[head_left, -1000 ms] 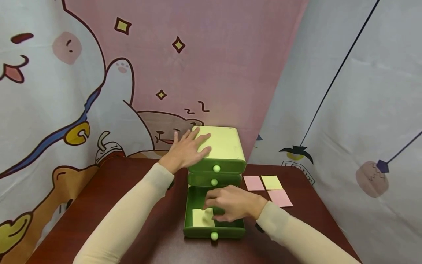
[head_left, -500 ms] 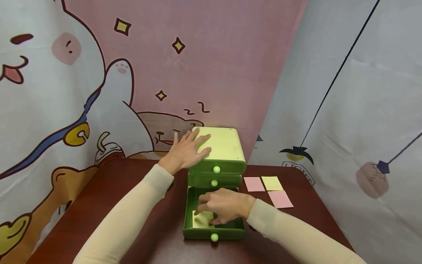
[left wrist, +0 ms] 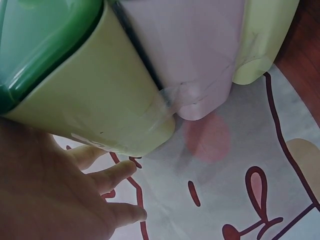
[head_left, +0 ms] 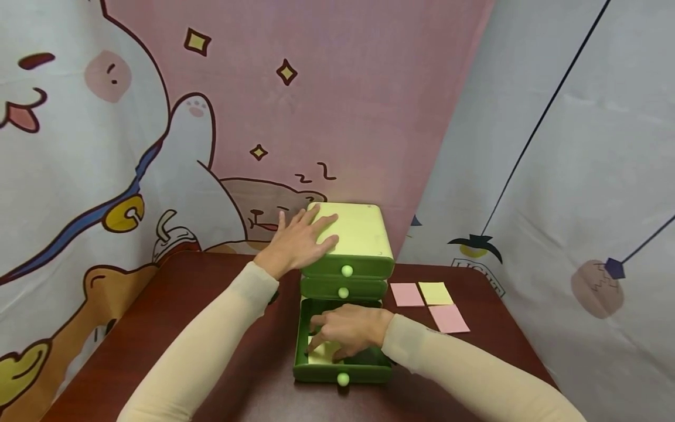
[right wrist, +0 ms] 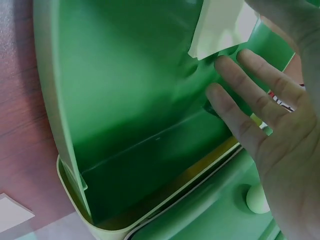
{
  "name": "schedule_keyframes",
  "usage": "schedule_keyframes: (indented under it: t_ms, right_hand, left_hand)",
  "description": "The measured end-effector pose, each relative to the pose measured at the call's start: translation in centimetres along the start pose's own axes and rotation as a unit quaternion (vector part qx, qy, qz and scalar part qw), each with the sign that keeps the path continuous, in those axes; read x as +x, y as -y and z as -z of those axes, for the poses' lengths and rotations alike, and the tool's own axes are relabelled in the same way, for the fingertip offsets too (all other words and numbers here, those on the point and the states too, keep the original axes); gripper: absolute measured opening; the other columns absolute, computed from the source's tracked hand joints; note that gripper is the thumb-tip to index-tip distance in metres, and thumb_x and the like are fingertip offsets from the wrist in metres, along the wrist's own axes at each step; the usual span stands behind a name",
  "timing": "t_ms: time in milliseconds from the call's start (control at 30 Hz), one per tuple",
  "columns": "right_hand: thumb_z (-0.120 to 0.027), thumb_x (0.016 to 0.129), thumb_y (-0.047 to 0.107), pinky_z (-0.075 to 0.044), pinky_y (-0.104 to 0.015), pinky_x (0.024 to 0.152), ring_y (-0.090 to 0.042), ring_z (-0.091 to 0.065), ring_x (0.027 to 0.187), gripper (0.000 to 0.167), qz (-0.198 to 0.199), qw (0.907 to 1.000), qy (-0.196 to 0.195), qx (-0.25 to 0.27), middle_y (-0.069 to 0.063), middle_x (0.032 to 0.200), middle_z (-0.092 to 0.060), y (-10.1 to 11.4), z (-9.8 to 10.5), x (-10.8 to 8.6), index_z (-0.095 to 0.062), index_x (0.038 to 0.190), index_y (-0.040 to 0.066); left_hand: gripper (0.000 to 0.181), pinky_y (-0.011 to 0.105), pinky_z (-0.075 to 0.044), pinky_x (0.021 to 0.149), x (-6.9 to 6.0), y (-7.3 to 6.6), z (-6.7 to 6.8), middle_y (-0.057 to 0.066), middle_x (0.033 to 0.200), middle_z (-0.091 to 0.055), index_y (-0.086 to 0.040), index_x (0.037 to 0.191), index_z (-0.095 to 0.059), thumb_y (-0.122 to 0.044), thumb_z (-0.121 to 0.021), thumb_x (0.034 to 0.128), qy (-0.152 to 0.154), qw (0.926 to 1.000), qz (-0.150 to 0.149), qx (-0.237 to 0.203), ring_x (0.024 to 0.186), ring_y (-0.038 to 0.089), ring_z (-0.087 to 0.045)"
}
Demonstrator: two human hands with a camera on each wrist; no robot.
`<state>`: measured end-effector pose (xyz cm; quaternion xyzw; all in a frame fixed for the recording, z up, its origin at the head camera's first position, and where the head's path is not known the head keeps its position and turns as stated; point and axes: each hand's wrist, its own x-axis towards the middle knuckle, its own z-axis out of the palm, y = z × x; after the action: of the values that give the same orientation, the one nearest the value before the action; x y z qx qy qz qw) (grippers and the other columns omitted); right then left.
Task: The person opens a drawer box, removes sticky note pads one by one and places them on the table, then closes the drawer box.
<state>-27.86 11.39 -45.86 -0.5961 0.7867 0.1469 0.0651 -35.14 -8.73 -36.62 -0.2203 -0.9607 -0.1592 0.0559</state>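
Observation:
A three-drawer desktop organizer with a pale yellow-green top and green drawer fronts stands on the table. Its bottom drawer is pulled out. My left hand rests on the top's left side, fingers spread. In the left wrist view, fingers reach past the casing's edge. Over the open drawer is my right hand, its index finger and thumb reaching down to a yellow sticky note on the drawer floor. The right wrist view shows three loosely straight fingers beside the note; no firm pinch is visible.
Right of the organizer, two pink sticky notes and a yellow sticky note lie on the dark red table. The middle drawer and top drawer are closed. A printed cloth hangs behind.
My right hand has moved left and lower into the drawer, so its fingers now reach across the yellow note. My left hand has stayed on the organizer top.

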Motion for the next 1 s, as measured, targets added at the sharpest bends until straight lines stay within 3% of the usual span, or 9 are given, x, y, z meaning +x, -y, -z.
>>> schedule_keyframes:
  t_ms: [333,500,1000]
  right_hand:
    - [-0.092,0.101,0.052,-0.064,-0.019,0.075,-0.005,-0.079,0.107,0.054,-0.016,0.9998,0.010,0.002,0.006,0.153,-0.070,-0.09,-0.26,0.09,-0.076,0.153,0.050]
    - [-0.092,0.099,0.056,-0.065,-0.020,0.076,-0.002,-0.077,0.095,0.053,-0.022,0.9997,0.003,-0.006,0.010,0.144,-0.072,-0.02,-0.21,0.05,-0.078,0.149,0.047]
    - [-0.095,0.096,0.058,-0.064,-0.019,0.074,-0.004,-0.075,0.092,0.052,-0.041,0.9991,-0.006,-0.010,0.011,0.124,-0.071,0.12,-0.75,0.22,-0.080,0.142,0.042]
  left_hand:
    - [0.075,0.084,0.006,0.142,0.07,0.13,-0.07,0.006,0.200,-0.012,-0.045,0.185,-0.031,-0.076,-0.033,0.1173,0.003,1.0000,0.003,-0.007,0.183,0.048,-0.018]
    - [0.075,0.085,0.004,0.142,0.08,0.12,0.00,0.006,0.200,-0.011,-0.045,0.185,-0.031,-0.076,-0.033,0.1171,0.005,1.0000,0.002,-0.002,0.184,0.047,-0.018]
    - [0.076,0.085,0.004,0.142,0.09,0.15,-0.02,0.006,0.200,-0.010,-0.045,0.185,-0.031,-0.077,-0.032,0.1167,0.003,1.0000,0.004,0.000,0.184,0.047,-0.017]
